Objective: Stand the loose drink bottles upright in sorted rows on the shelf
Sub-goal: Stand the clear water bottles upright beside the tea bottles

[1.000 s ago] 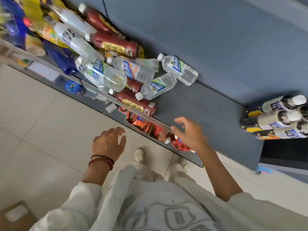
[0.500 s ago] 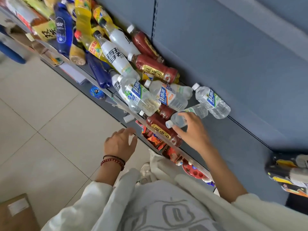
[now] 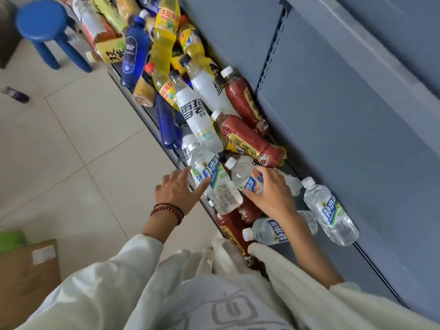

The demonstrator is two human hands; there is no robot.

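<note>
**Both hands on water bottles in shelf jumble**

White bottle [image 3: 195, 115] marked 雪碧 lies atop the heap on the shelf [image 3: 345, 263]. Just below it, L hand [image 3: 177, 189], fingers spread wide, touches clear water btl [image 3: 220, 186] w/ blue-green label. R hand [image 3: 269, 189] grips second clear btl [image 3: 245, 173], orange on label; text unreadable.

Four clear water bottles [image 3: 331, 210] lie from the centre to the lower right of the frame. Four red-brown tea bottles [image 3: 250, 139] show, two of them partly hidden at lower centre. Three white soda bottles [image 3: 195, 113] lie mid-frame, with two deep-blue bottles [image 3: 134, 53] to their left. The yellow bottles [image 3: 164, 44] at the top overlap too much to count. On the floor at the left are one blue stool [image 3: 40, 22], one dark bottle [image 3: 15, 94] and one cardboard box [image 3: 28, 277].
</note>
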